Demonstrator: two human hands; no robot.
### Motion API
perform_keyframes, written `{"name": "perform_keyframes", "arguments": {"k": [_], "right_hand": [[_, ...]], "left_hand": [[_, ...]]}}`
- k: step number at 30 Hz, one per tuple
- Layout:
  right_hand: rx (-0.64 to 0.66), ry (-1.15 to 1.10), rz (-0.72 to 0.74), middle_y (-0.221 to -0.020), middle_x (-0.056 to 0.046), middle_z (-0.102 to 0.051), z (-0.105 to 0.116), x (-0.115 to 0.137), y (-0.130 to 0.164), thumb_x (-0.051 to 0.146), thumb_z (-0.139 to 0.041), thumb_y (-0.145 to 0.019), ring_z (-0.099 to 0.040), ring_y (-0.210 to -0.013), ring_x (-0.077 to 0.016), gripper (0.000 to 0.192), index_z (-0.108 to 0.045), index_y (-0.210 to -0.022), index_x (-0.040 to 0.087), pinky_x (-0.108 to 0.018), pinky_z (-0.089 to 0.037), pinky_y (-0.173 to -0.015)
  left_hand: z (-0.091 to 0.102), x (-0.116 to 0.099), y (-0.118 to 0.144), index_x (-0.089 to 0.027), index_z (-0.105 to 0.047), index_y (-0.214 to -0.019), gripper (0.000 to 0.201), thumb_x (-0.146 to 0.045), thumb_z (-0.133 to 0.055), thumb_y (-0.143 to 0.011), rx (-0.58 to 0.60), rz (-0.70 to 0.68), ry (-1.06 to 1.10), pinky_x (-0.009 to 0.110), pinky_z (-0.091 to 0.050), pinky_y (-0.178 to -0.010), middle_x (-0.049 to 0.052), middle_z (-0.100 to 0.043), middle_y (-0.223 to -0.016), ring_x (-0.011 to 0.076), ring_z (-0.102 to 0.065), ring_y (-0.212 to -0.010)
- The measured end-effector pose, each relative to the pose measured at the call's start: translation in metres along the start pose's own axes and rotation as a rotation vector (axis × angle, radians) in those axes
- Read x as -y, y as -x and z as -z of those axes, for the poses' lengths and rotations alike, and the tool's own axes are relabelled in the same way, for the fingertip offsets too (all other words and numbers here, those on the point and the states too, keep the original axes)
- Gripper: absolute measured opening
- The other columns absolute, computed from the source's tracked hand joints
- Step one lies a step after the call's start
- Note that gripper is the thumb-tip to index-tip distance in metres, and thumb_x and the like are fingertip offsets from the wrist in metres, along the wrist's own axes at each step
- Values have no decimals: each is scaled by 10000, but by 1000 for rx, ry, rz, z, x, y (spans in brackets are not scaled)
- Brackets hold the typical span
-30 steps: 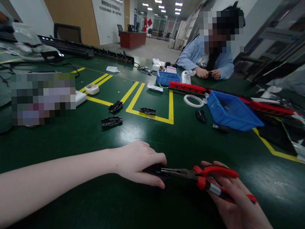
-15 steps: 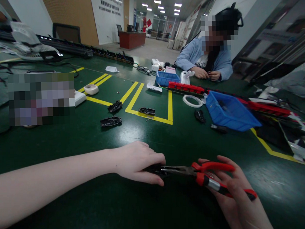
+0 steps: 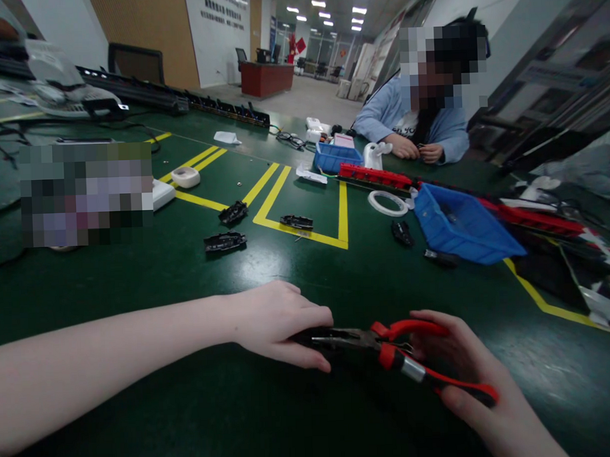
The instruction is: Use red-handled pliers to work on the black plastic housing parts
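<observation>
My left hand [image 3: 283, 326] is closed round a small black plastic part [image 3: 309, 336], most of it hidden by the fingers. Long-nose pliers [image 3: 412, 368] with red and black handles lie in my right hand [image 3: 470, 376], their handles spread between thumb and fingers. The narrow metal jaws point left and reach the black part at my left fingertips; whether they grip it I cannot tell. Beyond my hands, several similar black plastic parts rest on the green table, among them a long one [image 3: 225, 242] and one inside the yellow tape marking [image 3: 297, 221].
A blue bin [image 3: 465, 233] stands to the right, with a white tape ring [image 3: 387, 203] beside it. Red strips [image 3: 376, 176] run behind. At the left is a cream tape roll [image 3: 186, 177]. Across the table sits a person [image 3: 411, 118] in a light blue top.
The pliers have moved left, their jaws now further over the black part. My right hand has shifted its hold, with the thumb lower on the handle. My left hand is nearly still.
</observation>
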State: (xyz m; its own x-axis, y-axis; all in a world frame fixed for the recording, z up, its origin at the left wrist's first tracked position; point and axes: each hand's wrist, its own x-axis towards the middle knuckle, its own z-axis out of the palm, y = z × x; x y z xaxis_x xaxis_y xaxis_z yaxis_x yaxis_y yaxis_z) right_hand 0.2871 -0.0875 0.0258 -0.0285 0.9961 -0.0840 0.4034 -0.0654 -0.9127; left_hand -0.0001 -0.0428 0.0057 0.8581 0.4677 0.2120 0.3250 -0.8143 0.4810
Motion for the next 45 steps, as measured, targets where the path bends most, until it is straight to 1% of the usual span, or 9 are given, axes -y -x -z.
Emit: {"name": "perform_keyframes", "arguments": {"k": [5,13,15,18,27,30,32,36,45], "right_hand": [[-38,179,65,-1010,-56,-707,3,8,2,530,-762,-498,-613,-946,-340,676,-674,-1125,294,-469,-473,-873],[139,362,157,-1178,-64,-671,16,-10,-12,571,-725,-592,-585,-1076,-363,690,-639,-1228,320,-533,-435,-947],[229,435,174,-1188,-69,-662,20,-13,-19,539,-786,-542,-596,-1056,-363,761,-622,-1255,330,-532,-469,-905],[241,540,254,-1166,-75,-664,23,-13,-25,470,-848,-502,-600,-1052,-359,772,-638,-1230,319,-531,-484,-905],[267,764,539,-1344,-92,-549,13,-25,-17,473,-730,-729,-526,-1209,-338,754,-442,-1411,328,-546,-464,-984],[262,803,593,-1319,-127,-535,6,-25,-16,437,-681,-788,-543,-1188,-319,701,-413,-1416,278,-512,-499,-953],[245,823,630,-1286,-138,-537,2,-23,-15,409,-658,-810,-561,-1155,-305,658,-407,-1400,259,-487,-524,-919],[237,813,733,-1204,-122,-563,-1,-18,-13,324,-623,-816,-595,-1075,-274,566,-427,-1342,253,-430,-556,-850],[163,810,842,-1138,-108,-582,7,-18,-15,274,-637,-771,-620,-1001,-248,494,-513,-1247,227,-365,-560,-782]], "left_hand": [[-2,-1,-1,-185,-556,-939,362,-548,-556,-927,-21,-24,-95,297,-435,-600,6,-658,-751,168,-612,-617],[-4,-3,-2,-173,-568,-888,373,-545,-568,-920,-14,-25,-165,286,-396,-579,-2,-642,-736,144,-591,-603],[-4,-4,-2,-172,-571,-899,374,-546,-564,-921,-15,-28,-184,291,-391,-575,-1,-645,-741,145,-593,-606],[-4,-4,-2,-170,-575,-939,387,-556,-565,-916,-18,-31,-206,295,-395,-580,4,-654,-751,149,-601,-611],[-5,-5,-2,-170,-583,-916,389,-558,-564,-915,-14,-37,-230,291,-394,-577,14,-665,-754,156,-612,-619],[-6,-5,-2,-161,-588,-1003,400,-550,-566,-917,-9,-41,-242,304,-405,-594,19,-686,-802,163,-628,-650],[-6,-5,-1,-148,-553,-1168,457,-538,-553,-929,-16,-59,-241,308,-405,-600,32,-697,-861,169,-640,-690],[-2,-6,0,-182,-301,-1476,626,-499,-496,-973,17,-93,-299,296,-360,-558,21,-663,-841,156,-604,-671],[1,-8,0,-246,-356,-1479,569,-500,-471,-984,64,-112,-382,284,-345,-542,2,-570,-805,135,-516,-627]]}}
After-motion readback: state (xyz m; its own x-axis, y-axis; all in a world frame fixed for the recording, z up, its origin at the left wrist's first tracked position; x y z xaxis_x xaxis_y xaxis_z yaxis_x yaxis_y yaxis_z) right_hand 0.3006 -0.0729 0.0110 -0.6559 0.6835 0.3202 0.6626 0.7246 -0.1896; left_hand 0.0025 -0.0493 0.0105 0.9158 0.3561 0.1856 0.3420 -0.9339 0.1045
